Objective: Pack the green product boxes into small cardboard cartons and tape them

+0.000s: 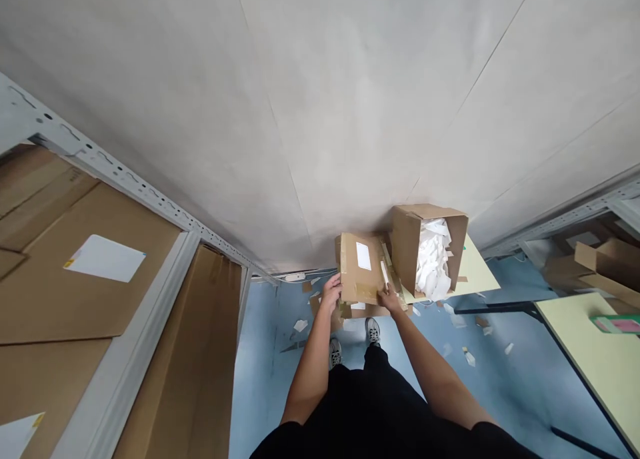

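Note:
In the head view, a flattened-looking cardboard box with a white label and strips of brown tape is in front of me, near the wall. My left hand is closed on its left edge. At the near right corner, my right hand has its fingers closed at the cardboard. A slim white piece reaches up from the right fingertips; whether it is held or stuck to the box I cannot tell. Just right stands an open carton filled with crumpled white paper.
A pale yellow tabletop extends under the carton. Torn paper and cardboard scraps litter the blue floor. Shelving with large cartons stands left; another yellow table and an open box are right.

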A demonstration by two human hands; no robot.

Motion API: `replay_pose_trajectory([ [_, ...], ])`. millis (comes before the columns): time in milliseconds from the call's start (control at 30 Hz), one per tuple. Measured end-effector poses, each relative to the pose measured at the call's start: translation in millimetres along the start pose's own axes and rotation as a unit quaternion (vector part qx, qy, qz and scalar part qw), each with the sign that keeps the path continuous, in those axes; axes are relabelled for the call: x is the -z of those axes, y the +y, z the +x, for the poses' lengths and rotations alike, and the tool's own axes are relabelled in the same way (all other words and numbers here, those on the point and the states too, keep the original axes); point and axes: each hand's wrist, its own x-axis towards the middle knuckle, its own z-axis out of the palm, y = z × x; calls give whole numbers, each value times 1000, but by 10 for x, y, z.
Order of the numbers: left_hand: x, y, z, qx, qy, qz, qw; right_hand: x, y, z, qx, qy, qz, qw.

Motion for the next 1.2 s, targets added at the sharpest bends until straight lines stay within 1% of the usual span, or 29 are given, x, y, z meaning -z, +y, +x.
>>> replay_pose_trajectory([
  [67,103,149,-62,-12,-50,-8,999,3,-102,-119,-67,-3,74,995],
  [100,149,232,-96,-20,-68,-8,997,22,-164,-174,-83,-9,114,990],
  [133,194,323,-132,-29,-84,-6,996,55,-231,-223,-84,-17,149,985],
  [233,316,629,-248,-51,-123,6,991,249,-456,-326,-59,-30,229,971],
  [367,413,1058,-417,-81,-150,46,984,684,-755,-394,9,-52,309,950],
  [433,386,1232,-498,-94,-166,75,979,937,-871,-440,54,-44,344,936],
  [467,342,1299,-534,-102,-175,90,975,1069,-912,-473,75,-32,352,932],
  [500,276,1350,-565,-112,-182,104,971,1203,-939,-514,95,-17,353,931],
  [567,73,1403,-616,-137,-188,130,964,1486,-940,-625,126,20,340,932],
  [633,-218,1391,-658,-161,-193,152,956,1797,-863,-777,145,61,326,932],
  [700,-583,1324,-708,-176,-208,169,947,2141,-707,-979,159,103,318,929],
  [767,-1009,1205,-781,-178,-232,180,939,2511,-478,-1233,163,133,318,925],
  [833,-1484,1040,-883,-176,-256,191,931,2888,-184,-1535,158,151,327,920],
  [900,-1998,829,-1012,-174,-286,201,921,3250,163,-1869,148,171,342,912],
  [1000,-2815,437,-1240,-157,-338,215,903,3731,745,-2386,128,226,360,896],
  [1100,-3635,-8,-1498,-127,-384,236,884,4126,1323,-2872,103,282,381,874],
  [1200,-4389,-448,-1774,-101,-430,250,861,4448,1825,-3291,82,323,406,851],
])
